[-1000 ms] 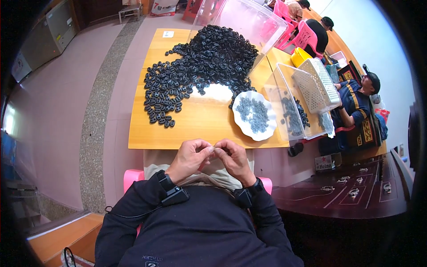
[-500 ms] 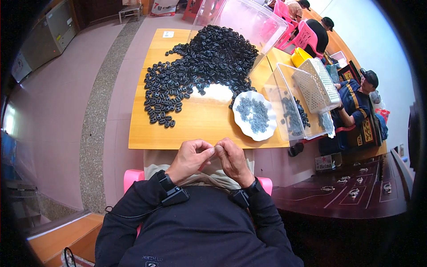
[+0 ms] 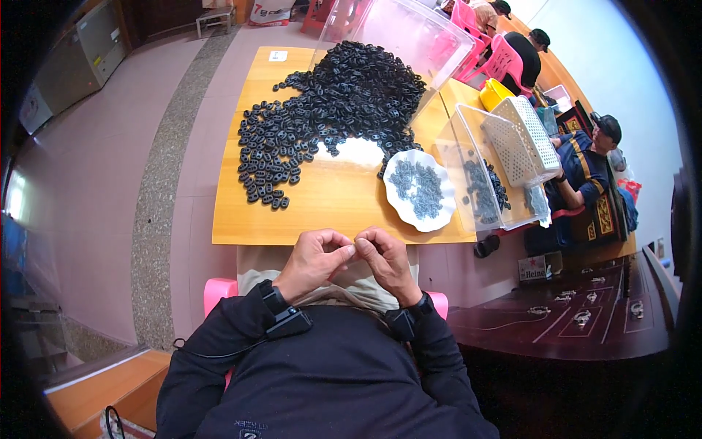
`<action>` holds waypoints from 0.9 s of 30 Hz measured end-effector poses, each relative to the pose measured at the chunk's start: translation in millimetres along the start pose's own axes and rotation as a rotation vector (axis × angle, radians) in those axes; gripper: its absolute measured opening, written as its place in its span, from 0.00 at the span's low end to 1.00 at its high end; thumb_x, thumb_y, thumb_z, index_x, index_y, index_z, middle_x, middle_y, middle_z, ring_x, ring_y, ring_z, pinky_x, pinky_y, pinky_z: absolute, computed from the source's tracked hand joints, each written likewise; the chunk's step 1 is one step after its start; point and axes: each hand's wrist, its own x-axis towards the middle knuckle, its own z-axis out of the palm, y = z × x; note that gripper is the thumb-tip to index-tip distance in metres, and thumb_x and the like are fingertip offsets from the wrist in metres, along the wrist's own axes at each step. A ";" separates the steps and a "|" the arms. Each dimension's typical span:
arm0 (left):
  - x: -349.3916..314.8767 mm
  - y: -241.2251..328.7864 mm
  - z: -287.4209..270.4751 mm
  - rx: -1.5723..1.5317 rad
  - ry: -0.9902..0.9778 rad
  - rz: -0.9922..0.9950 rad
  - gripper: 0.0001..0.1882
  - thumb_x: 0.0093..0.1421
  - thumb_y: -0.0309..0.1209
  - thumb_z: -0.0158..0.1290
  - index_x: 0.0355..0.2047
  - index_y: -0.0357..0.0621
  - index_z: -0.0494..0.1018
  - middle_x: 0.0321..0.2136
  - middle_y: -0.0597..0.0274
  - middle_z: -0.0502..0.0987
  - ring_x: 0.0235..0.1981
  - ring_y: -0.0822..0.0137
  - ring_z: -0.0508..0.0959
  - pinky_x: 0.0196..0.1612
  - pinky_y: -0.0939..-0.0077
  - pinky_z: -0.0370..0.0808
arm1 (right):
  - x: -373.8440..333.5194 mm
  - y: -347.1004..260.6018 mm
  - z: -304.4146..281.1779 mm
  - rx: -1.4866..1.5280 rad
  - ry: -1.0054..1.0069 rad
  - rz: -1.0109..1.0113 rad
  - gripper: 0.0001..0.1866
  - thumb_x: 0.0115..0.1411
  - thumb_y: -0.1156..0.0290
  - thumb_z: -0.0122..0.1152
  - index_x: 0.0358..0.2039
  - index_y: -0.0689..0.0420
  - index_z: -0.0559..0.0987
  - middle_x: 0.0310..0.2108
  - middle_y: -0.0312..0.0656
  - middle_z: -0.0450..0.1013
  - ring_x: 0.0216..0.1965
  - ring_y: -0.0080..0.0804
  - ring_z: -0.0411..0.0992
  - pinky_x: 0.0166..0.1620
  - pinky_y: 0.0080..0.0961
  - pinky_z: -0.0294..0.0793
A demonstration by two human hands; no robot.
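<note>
Pinching close together with left hand (image 3: 319, 260) and right hand (image 3: 385, 263); cannot tell on what, if anything. Beyond, on the table (image 3: 329, 216), see black pieces (image 3: 369, 91): probably light, stiff, best gripped by edges. Rightward, in a white dish (image 3: 397, 209), tiny grey bits (image 3: 427, 192): likely slippery.

right hand (image 3: 387, 265) slightly turned, co-worker's capped head (image 3: 606, 132) tipped forward

We look down from the head through a wide fisheye, close above our left hand (image 3: 313, 262) and right hand (image 3: 389, 265), facing the table (image 3: 322, 212) beyond. We take in floor (image 3: 95, 183) at left, wall (image 3: 647, 95) at far right.
</note>
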 end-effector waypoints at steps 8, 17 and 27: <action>-1.2 0.2 1.3 -0.005 -0.004 0.024 0.06 0.61 0.26 0.55 0.34 0.35 0.74 0.25 0.64 0.78 0.24 0.78 0.75 0.26 0.84 0.74 | 0.7 5.0 -4.4 0.210 -0.090 0.075 0.06 0.65 0.73 0.53 0.38 0.63 0.73 0.32 0.33 0.71 0.32 0.16 0.69 0.39 0.14 0.73; -0.8 0.4 1.7 -0.010 -0.029 0.023 0.06 0.61 0.26 0.55 0.35 0.35 0.74 0.26 0.65 0.78 0.24 0.79 0.75 0.27 0.85 0.73 | -0.4 -7.8 -4.7 -0.089 -0.093 -0.016 0.08 0.66 0.71 0.51 0.33 0.61 0.71 0.27 0.32 0.68 0.29 0.18 0.65 0.35 0.16 0.68; -1.7 2.6 3.5 -0.013 -0.062 0.063 0.06 0.63 0.27 0.53 0.35 0.35 0.74 0.26 0.66 0.77 0.24 0.80 0.74 0.28 0.85 0.73 | -0.3 -9.9 -3.7 -0.305 -0.037 -0.205 0.09 0.66 0.73 0.47 0.29 0.63 0.70 0.22 0.39 0.67 0.25 0.24 0.68 0.30 0.21 0.68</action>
